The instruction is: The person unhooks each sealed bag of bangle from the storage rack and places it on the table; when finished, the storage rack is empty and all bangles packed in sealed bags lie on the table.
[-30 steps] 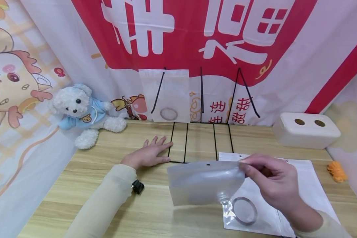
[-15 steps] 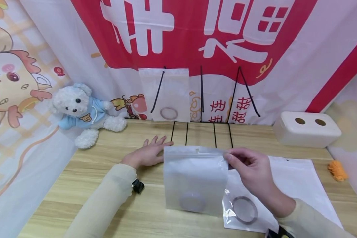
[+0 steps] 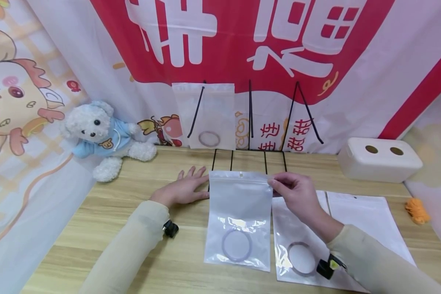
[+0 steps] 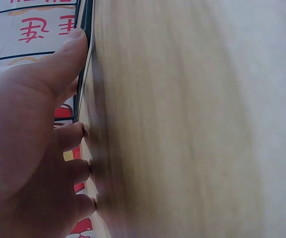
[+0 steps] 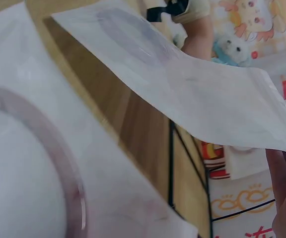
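My right hand (image 3: 297,196) pinches the upper right corner of a clear zip bag (image 3: 240,204), which has a small hang hole at its top. A pale purple bangle (image 3: 223,245) lies in the lower part of this bag. In the right wrist view the same bag (image 5: 197,94) stretches away from my fingers, bowed, with its near edge off the wood. My left hand (image 3: 181,190) rests with spread fingers on the wooden table, its thumb side by the base of a black wire rack (image 3: 250,110). On the rack's left hook hangs another zip bag (image 3: 218,106) with a bangle in it.
More flat zip bags (image 3: 367,220) lie at the right, one showing a bangle (image 3: 290,257), partly under my right forearm. A white box (image 3: 382,163) with two holes stands back right, near an orange bundle (image 3: 417,211). A white plush dog (image 3: 92,122) sits back left.
My right hand has moved left with the zip bag, over from the other bags. The bag has swung from tilted to facing me, its bangle now plainly visible. My left hand has stayed put.
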### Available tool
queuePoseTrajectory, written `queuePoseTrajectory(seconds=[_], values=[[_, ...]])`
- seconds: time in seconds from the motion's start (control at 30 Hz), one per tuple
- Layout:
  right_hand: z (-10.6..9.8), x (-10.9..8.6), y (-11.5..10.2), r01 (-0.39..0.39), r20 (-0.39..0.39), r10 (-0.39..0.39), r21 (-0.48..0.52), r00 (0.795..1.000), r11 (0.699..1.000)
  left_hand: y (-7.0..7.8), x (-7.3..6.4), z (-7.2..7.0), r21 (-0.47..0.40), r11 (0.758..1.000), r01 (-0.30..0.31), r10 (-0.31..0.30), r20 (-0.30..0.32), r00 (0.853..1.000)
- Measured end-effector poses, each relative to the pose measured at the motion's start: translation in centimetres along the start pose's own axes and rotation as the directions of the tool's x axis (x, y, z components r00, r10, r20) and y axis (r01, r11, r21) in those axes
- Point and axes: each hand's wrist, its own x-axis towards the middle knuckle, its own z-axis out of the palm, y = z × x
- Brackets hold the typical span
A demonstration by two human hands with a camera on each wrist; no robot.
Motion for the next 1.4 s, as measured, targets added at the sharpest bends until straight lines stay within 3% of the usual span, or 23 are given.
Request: queuePoseTrajectory(seconds=[0.27, 0.5, 0.7, 0.87, 1.4], values=[[0.2, 1.1, 2.3, -0.104, 0.055, 0.106, -0.031, 0.993, 0.994, 0.8, -0.4, -0.3, 0.032, 0.999, 0.018, -0.018, -0.009, 1.000], [0.0, 1.8, 4.0, -0.190, 0.113, 0.206, -0.142, 0.972, 0.971, 0.7, -0.3, -0.2, 0.031, 0.999, 0.018, -0.017, -0.007, 1.000], [-0.6, 2.5, 4.4, -0.164, 0.168, 0.216, -0.279, 0.962, 0.946, 0.7, -0.2, -0.2, 0.035, 0.999, 0.020, -0.020, -0.008, 1.000], [-1.1, 3.1, 4.7, -0.145, 0.199, 0.220, -0.333, 0.955, 0.932, 0.6, -0.2, -0.2, 0.028, 0.999, 0.023, -0.022, -0.008, 1.000], [-1.3, 4.3, 4.8, -0.074, 0.205, 0.203, -0.506, 0.957, 0.859, 0.9, -0.2, -0.2, 0.017, 1.000, 0.021, -0.021, -0.004, 1.000]])
